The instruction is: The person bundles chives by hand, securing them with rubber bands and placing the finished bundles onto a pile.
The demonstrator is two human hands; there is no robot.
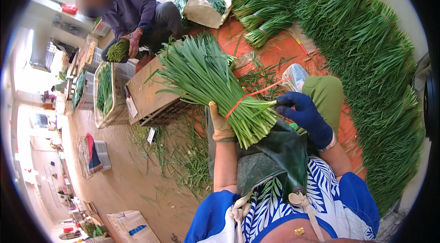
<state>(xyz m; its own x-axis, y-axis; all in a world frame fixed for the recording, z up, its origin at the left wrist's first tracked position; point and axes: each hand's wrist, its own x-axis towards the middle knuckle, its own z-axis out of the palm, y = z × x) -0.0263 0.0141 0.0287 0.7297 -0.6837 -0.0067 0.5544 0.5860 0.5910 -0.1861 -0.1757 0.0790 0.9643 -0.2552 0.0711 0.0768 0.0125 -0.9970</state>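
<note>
A thick bundle of garlic chives (201, 71) lies slanted over my lap, its leaves fanning to the far left and its pale cut ends toward me. A red tie (236, 107) circles it near the stems, with a loose tail stretching right. My left hand (221, 126), in a tan glove, grips the bundle from its left side, thumb up; its fingers are mostly hidden underneath. In a dark blue glove, my right hand (303, 113) pinches a stem end that sticks out at the bundle's right edge. A dark green apron (263, 165) covers my lap.
Tied chive bundles (376, 73) are heaped along the right, with more (266, 27) ahead on an orange sheet (279, 52). A wooden board on a crate (153, 89) stands left, beside a basket of greens (104, 89). Trimmings (183, 156) litter the floor. Another person (133, 7) holds a bundle.
</note>
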